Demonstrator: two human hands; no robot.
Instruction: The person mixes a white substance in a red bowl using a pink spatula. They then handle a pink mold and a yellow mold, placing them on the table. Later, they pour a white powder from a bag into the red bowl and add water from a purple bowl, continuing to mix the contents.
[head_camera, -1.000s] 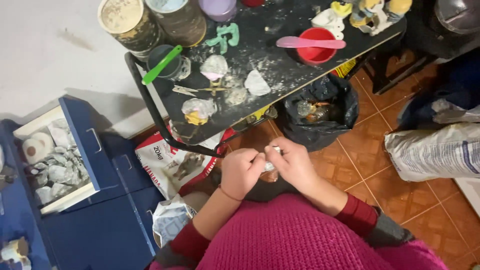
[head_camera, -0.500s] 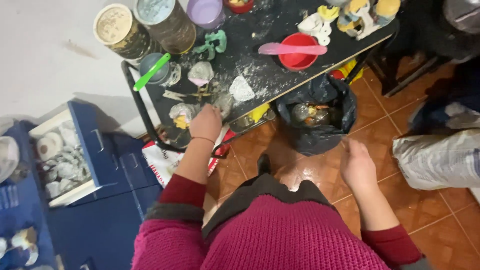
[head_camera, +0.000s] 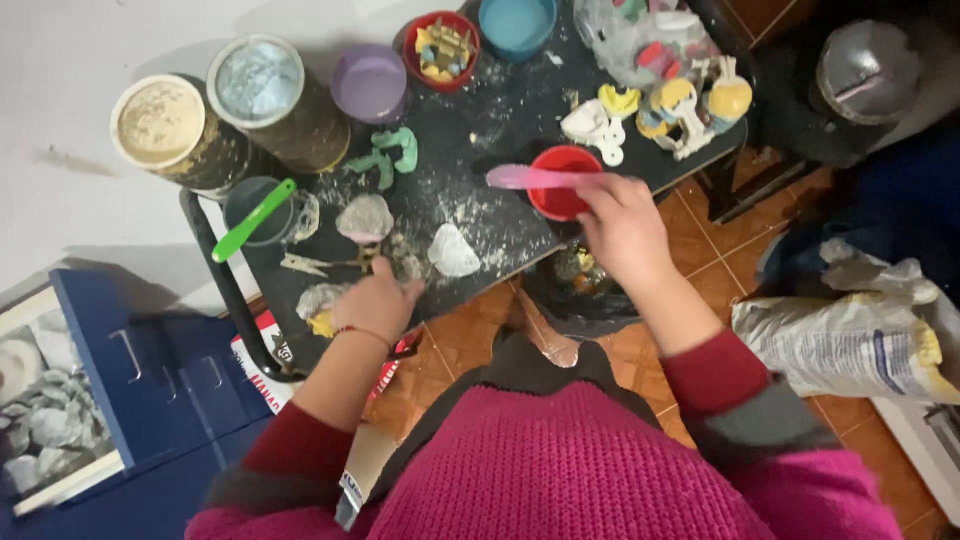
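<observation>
My right hand (head_camera: 625, 228) reaches over the black table (head_camera: 500, 110) and its fingers close on the end of a pink spatula (head_camera: 530, 178) that lies across a small red bowl (head_camera: 560, 195). At the table's front edge my left hand (head_camera: 375, 302) rests with fingers curled down among small grey plaster lumps (head_camera: 403, 265). What lies under its fingers is hidden. A white plaster piece (head_camera: 453, 250) sits between the two hands, and a round grey cast (head_camera: 365, 217) lies just beyond the left hand. White powder dusts the tabletop.
Two tall tins (head_camera: 260, 90) and a purple cup (head_camera: 370, 85) stand at the back left. A green spatula (head_camera: 255, 218) leans in a grey cup. Painted figurines (head_camera: 680, 100) sit at the back right. A black bin bag (head_camera: 585, 295) hangs below, with a white sack (head_camera: 850, 340) on the right and a blue drawer (head_camera: 150, 380) on the left.
Both hands came apart from my lap. The left went to the table's front edge. The right rose from beside my knee to the red bowl and took the pink spatula.
</observation>
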